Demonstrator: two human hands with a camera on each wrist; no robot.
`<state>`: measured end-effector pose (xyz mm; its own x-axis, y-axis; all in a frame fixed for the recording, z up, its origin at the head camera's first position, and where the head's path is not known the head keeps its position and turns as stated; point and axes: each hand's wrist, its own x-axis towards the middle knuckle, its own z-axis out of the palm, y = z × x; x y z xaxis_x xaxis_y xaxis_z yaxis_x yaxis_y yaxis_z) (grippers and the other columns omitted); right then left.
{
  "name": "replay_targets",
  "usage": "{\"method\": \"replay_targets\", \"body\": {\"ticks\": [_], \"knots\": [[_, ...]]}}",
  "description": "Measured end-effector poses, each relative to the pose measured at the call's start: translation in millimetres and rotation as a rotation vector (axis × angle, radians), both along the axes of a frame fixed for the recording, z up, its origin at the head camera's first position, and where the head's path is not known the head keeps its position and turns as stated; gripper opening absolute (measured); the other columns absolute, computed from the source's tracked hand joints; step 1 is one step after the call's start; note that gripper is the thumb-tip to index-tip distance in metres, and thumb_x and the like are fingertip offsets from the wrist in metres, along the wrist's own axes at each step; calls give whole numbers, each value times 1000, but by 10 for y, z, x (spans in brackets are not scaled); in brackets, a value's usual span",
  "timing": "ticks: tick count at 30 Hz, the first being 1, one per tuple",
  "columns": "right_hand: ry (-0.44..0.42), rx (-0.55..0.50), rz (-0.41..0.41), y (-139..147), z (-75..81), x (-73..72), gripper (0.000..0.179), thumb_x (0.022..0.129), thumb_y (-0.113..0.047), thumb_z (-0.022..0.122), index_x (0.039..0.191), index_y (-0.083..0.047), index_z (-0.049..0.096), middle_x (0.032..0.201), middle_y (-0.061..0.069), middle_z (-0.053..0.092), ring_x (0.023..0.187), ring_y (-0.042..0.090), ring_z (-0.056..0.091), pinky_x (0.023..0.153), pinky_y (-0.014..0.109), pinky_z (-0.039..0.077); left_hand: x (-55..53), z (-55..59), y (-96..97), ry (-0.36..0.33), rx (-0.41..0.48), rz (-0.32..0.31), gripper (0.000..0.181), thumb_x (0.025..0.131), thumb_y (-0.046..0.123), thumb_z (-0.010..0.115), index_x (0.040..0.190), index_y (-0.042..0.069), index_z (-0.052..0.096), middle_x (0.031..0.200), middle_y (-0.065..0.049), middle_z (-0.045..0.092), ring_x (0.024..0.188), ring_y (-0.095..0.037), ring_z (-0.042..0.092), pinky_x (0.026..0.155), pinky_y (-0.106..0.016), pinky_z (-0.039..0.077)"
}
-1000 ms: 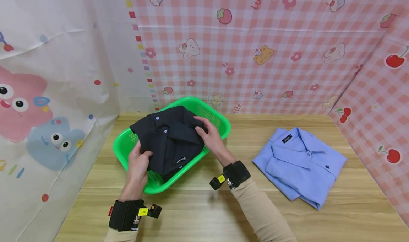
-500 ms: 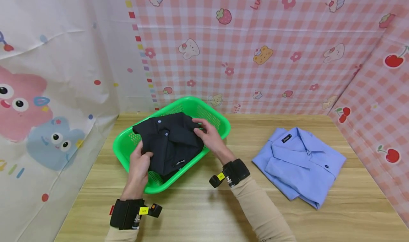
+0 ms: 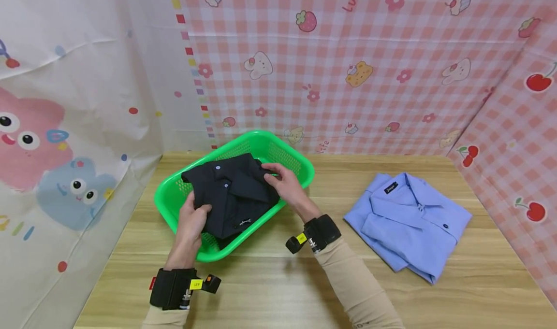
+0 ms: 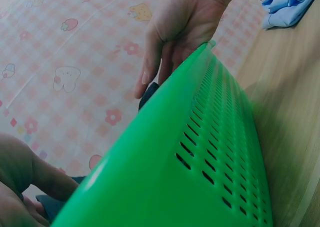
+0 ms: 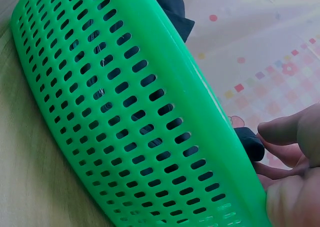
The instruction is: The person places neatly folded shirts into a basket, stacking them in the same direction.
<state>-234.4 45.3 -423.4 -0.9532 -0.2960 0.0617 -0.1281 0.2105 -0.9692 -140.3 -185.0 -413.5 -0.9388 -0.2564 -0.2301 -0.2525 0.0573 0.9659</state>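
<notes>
Left of centre, left hand (image 3: 190, 224) and right hand (image 3: 286, 188) pinch black shirt (image 3: 232, 193)!
Thumbs inward; label (image 3: 242, 222) script blurred, gingham backdrop (image 3: 335, 109) reads "life".

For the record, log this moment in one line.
left grip: holds black shirt; right grip: likewise; shirt: partly inside green basket; blue shirt: on table
</notes>
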Motion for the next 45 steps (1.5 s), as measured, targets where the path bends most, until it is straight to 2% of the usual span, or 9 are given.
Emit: {"method": "replay_targets", "body": {"ticks": [6,11,14,18,21,25,34,45], "knots": [[-12,-11,-22,-1,0,-1,39,106,-13,58,143,-4,58,146,17,57,127,35,58,109,45,47,3,24,27,-38,-2,3,61,103,9,49,159,1,27,161,-23,33,146,-39,35,123,-50,28],[-16,-14,-43,2,-4,28,40,106,-16,58,144,-3,57,147,17,56,129,36,58,111,45,46,27,16,48,-59,14,15,72,106,16,49,164,3,10,166,-23,25,150,-39,30,125,-50,25],[-21,-31,-57,-1,-11,44,40,106,-15,58,144,-2,57,147,17,56,131,35,58,111,45,46,54,19,49,-71,23,27,81,107,20,48,165,6,-5,170,-22,13,155,-38,21,127,-50,20],[-39,-67,-80,-3,-19,55,39,106,-14,58,142,0,57,145,17,57,132,35,56,112,45,46,81,33,62,-58,35,53,85,107,21,48,164,9,-15,172,-18,-3,158,-35,9,129,-47,13],[-55,-84,-92,2,-16,63,39,106,-15,58,142,-1,57,145,17,57,134,34,55,113,45,45,101,59,80,-23,35,74,84,107,20,48,164,10,-13,173,-15,-8,159,-30,1,129,-44,10],[-67,-100,-101,8,-10,60,39,106,-17,58,143,-3,57,147,18,55,138,33,51,115,44,43,137,111,102,5,23,96,82,107,19,49,165,9,-8,173,-14,-6,160,-26,-2,130,-42,8],[-55,-98,-126,6,-8,61,42,106,-16,58,145,-1,54,149,19,54,142,32,47,117,45,40,236,191,142,38,-14,99,78,107,20,50,166,10,1,173,-14,1,160,-29,4,129,-45,14],[-21,-137,-142,3,-21,58,41,106,-15,58,145,-1,54,150,19,54,142,33,47,116,45,41,371,290,201,83,-66,12,77,107,23,54,167,10,6,173,-10,9,160,-26,8,129,-46,14]]}}
